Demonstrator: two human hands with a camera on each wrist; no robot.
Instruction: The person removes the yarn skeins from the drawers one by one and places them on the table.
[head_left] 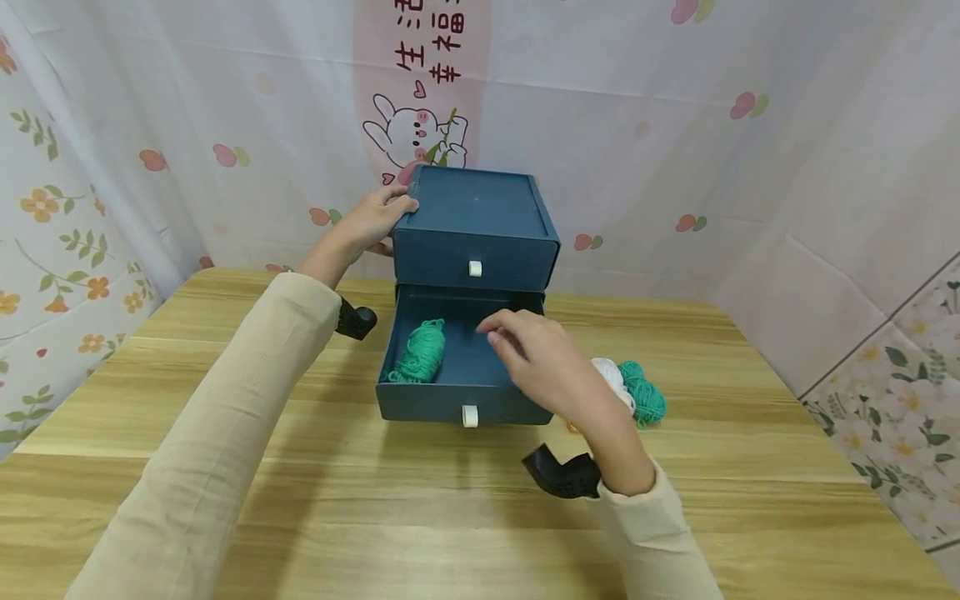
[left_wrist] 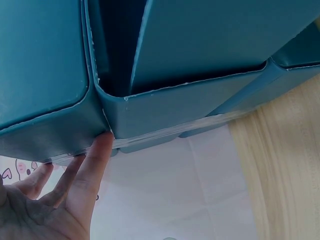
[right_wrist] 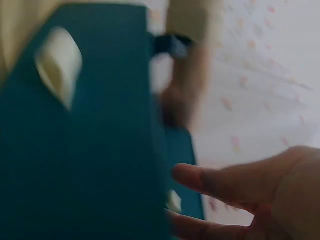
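A dark blue two-drawer cabinet (head_left: 476, 200) stands on the table, its lower drawer (head_left: 420, 398) pulled out and the upper one closed. Inside the lower drawer, on its left side, lies a skein of green yarn (head_left: 423, 352). My left hand (head_left: 377, 218) touches the cabinet's upper left side, thumb at the top edge; the left wrist view shows extended fingers (left_wrist: 95, 165) against the side wall. Above the right part of the open drawer hovers my right hand (head_left: 536, 354), fingers loosely bent, with nothing visible in it. The right wrist view is blurred, with the thumb (right_wrist: 225, 180) apart from the fingers.
Right of the drawer, partly behind my right forearm, lie a white yarn skein (head_left: 613, 379) and green yarn (head_left: 643, 396). A small orange bit (head_left: 572, 427) shows beside the drawer. A patterned curtain (head_left: 622, 108) hangs behind the wooden table (head_left: 420, 533).
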